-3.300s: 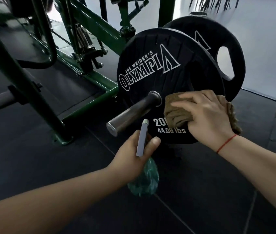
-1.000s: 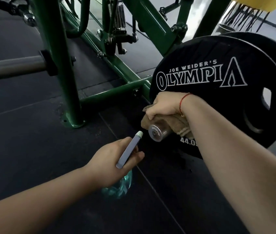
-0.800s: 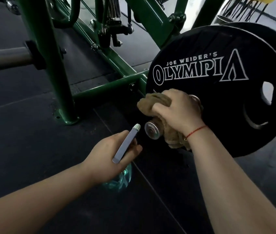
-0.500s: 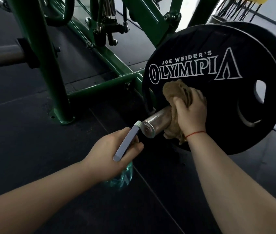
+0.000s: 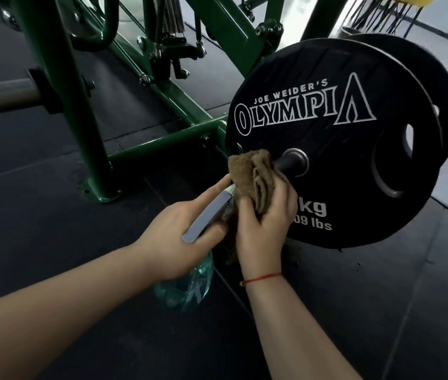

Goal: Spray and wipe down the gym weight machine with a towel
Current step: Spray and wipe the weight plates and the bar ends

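Brown towel [image 5: 253, 175] sits bunched up in the right hand [image 5: 264, 229]. It is wrapped over the end of the dark bar [image 5: 285, 163] that sticks out of the big black plate [image 5: 354, 160]. The bar's tip is hidden under it. The thumb is on the near side of the towel and the other fingers [image 5: 283, 193] curl round the far side, so the hand grips it tight. The towel looks fuzzy and crumpled, with deep folds. A bit of it hangs down under the palm.

Just beside it, the left hand [image 5: 173, 242] holds a spray bottle [image 5: 187, 286]. Its fingers curl round the neck, and one finger lies along the grey-blue top. The bottle's tip touches the towel. Its see-through green body hangs under the hand, over the black floor [image 5: 52, 270]. The plate says OLYMPIA in white. A green frame [image 5: 162, 138] stands behind.
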A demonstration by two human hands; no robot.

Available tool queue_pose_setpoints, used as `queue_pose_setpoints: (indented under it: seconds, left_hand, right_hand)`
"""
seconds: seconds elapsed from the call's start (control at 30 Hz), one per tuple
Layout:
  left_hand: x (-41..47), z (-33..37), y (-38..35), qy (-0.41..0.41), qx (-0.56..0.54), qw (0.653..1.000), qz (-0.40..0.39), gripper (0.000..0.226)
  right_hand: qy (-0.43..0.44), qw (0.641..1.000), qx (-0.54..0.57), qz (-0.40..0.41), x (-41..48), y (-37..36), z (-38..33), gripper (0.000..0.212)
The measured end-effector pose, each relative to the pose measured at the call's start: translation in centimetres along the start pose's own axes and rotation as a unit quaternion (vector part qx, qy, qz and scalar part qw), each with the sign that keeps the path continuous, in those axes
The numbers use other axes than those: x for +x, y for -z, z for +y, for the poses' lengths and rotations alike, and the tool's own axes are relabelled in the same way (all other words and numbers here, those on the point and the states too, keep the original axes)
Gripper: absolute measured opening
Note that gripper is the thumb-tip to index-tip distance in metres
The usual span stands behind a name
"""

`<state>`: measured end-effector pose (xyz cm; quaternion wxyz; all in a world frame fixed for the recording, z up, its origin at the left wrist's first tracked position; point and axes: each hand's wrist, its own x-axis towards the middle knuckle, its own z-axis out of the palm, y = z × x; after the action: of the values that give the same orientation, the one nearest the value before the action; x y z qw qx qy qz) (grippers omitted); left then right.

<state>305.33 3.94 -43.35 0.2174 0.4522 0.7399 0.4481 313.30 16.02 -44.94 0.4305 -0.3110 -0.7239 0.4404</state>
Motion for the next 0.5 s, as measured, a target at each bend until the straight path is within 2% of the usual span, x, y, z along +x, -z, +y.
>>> queue_pose_setpoints:
  seconds: [0.1, 0.2, 0.37, 0.5]
  left_hand:
    - [0.3, 0.1, -0.4, 0.006, -0.021, 1.000, -0.013, 0.072]
    - [0.3, 0.0, -0.6, 0.023, -0.034, 0.999, -0.015, 0.067]
    - [0.5, 0.3, 0.5, 0.033, -0.067, 0.997, -0.034, 0.040]
    - [0.8, 0.1, 1.0, 0.044, -0.095, 0.993, -0.050, 0.050]
  right_hand:
    - [-0.006, 0.997, -0.066, -0.043, 1.6, 0.8, 0.4, 0.054]
    - [-0.088, 0.984, -0.151, -0.037, 6.2, 1.7, 1.1, 0.060]
    - [-0.135, 0.987, -0.086, -0.017, 10.2, 2.6, 2.9, 0.063]
    - [-0.173, 0.984, 0.015, 0.041, 7.5, 1.8, 2.5, 0.061]
